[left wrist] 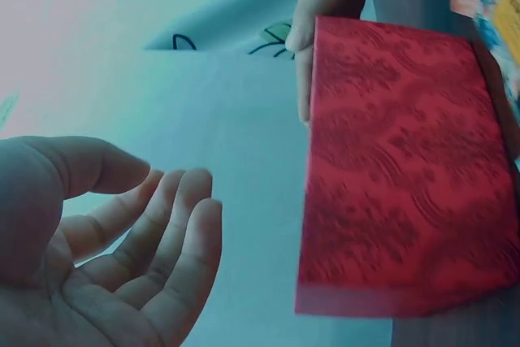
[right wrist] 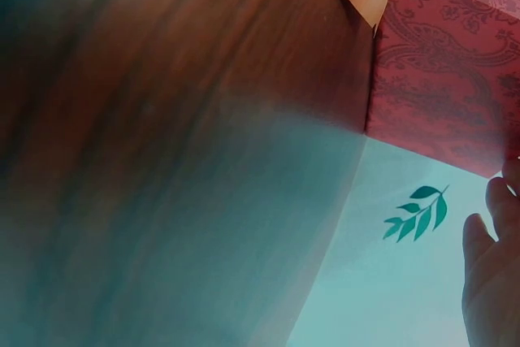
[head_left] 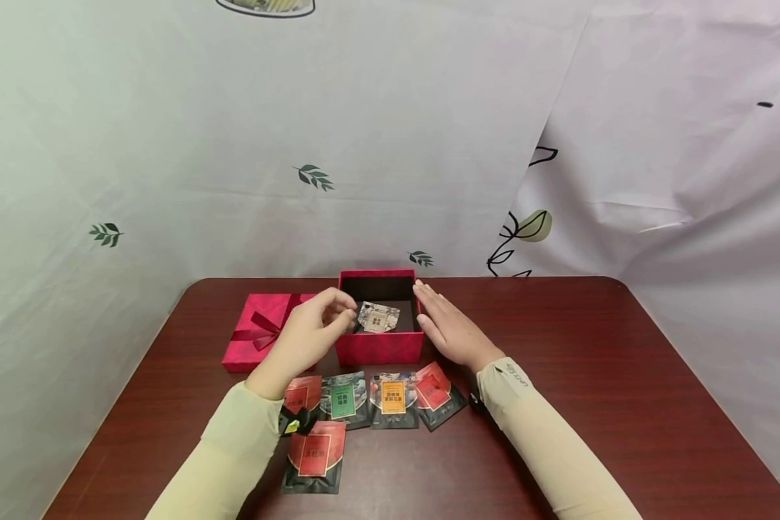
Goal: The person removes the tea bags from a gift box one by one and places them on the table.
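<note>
A red patterned box [head_left: 380, 350] stands uncovered on the table, and a pale floral tea sachet [head_left: 378, 318] lies inside it. My left hand [head_left: 312, 328] hovers at the box's left side. In the left wrist view its fingers [left wrist: 180, 274] are loosely bent, holding nothing, apart from the box wall [left wrist: 406, 168]. Against the right side of the box rests my right hand [head_left: 453, 331], its fingers straight. The right wrist view catches only part of that hand [right wrist: 497, 282] at the box's edge.
The red lid [head_left: 243, 355] with a ribbon bow sits left of the box. In front lie tea sachets with green [head_left: 342, 399], yellow [head_left: 393, 397] and red [head_left: 434, 391] labels, another red-labelled sachet [head_left: 302, 392] partly behind the left wrist, and one red-labelled sachet [head_left: 314, 455] nearer.
</note>
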`<act>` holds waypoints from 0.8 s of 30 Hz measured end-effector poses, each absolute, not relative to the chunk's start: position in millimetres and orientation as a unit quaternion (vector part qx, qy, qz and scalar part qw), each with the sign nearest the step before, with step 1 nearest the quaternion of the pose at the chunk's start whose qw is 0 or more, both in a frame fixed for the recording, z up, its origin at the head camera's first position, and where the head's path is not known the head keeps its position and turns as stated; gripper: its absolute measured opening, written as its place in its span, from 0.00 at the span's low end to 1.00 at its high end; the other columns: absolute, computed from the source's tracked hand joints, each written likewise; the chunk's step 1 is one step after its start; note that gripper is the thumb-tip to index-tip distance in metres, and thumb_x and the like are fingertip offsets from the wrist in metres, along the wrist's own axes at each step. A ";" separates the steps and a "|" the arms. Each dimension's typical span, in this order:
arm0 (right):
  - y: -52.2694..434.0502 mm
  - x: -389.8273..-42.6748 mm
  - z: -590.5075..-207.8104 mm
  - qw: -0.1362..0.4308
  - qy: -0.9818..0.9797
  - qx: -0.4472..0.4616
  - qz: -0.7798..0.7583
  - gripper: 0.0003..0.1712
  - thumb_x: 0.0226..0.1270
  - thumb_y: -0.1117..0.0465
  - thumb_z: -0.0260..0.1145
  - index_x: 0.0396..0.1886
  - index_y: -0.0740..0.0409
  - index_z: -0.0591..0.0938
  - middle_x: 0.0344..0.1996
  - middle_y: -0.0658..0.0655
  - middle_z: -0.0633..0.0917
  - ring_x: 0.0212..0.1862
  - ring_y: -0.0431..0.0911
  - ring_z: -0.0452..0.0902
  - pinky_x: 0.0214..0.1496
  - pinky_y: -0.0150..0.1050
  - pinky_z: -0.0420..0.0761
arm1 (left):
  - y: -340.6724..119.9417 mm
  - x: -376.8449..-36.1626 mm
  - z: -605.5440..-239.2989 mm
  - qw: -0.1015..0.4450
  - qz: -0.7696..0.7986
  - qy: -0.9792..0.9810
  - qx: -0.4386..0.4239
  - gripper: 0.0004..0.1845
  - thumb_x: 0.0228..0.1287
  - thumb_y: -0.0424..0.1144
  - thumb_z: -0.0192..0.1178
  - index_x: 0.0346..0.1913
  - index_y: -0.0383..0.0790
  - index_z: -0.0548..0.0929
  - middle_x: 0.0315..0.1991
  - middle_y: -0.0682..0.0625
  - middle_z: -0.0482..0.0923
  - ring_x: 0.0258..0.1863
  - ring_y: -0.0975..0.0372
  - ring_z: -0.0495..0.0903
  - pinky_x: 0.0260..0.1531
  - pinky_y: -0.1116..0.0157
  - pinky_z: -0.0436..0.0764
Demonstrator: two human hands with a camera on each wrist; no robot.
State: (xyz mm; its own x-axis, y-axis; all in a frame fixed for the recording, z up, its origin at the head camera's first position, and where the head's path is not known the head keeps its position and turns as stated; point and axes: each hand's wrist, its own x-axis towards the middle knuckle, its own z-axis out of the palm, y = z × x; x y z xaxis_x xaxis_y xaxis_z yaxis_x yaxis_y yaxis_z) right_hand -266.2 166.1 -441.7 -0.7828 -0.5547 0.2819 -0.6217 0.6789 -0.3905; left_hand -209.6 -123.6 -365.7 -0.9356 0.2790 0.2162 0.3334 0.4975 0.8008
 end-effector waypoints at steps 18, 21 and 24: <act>166.3 -265.9 -442.3 0.064 -0.914 0.318 0.242 0.37 0.82 0.49 0.49 0.81 0.61 0.54 0.81 0.57 0.54 0.80 0.53 0.47 0.78 0.56 0.55 | -75.8 -261.3 -388.2 -0.001 -0.402 -0.905 -0.138 0.13 0.73 0.35 0.52 0.55 0.36 0.79 0.46 0.44 0.82 0.44 0.55 0.81 0.47 0.56 0.81; 166.3 -264.9 -442.3 0.061 -0.917 0.313 0.239 0.37 0.82 0.49 0.48 0.82 0.58 0.53 0.81 0.56 0.54 0.81 0.52 0.46 0.78 0.53 0.54 | -69.7 -268.1 -390.5 0.001 -0.375 -0.917 -0.136 0.16 0.73 0.33 0.52 0.58 0.31 0.78 0.46 0.43 0.82 0.42 0.55 0.81 0.47 0.56 0.81; 164.0 -263.8 -442.9 0.058 -0.917 0.312 0.241 0.36 0.82 0.50 0.49 0.82 0.58 0.53 0.81 0.56 0.54 0.81 0.51 0.46 0.79 0.51 0.53 | -67.2 -272.0 -392.5 -0.015 -0.346 -0.930 -0.124 0.18 0.74 0.34 0.54 0.62 0.30 0.76 0.48 0.40 0.81 0.43 0.54 0.81 0.48 0.55 0.81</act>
State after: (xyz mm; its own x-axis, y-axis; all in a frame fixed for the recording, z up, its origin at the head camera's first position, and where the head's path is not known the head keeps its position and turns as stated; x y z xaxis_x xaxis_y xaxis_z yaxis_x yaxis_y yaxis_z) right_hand -263.8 164.0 -442.9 -0.7981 -0.5448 0.2574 -0.6009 0.6884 -0.4062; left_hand -272.0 -67.2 -392.5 -0.9686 0.2418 0.0574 0.2205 0.7295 0.6474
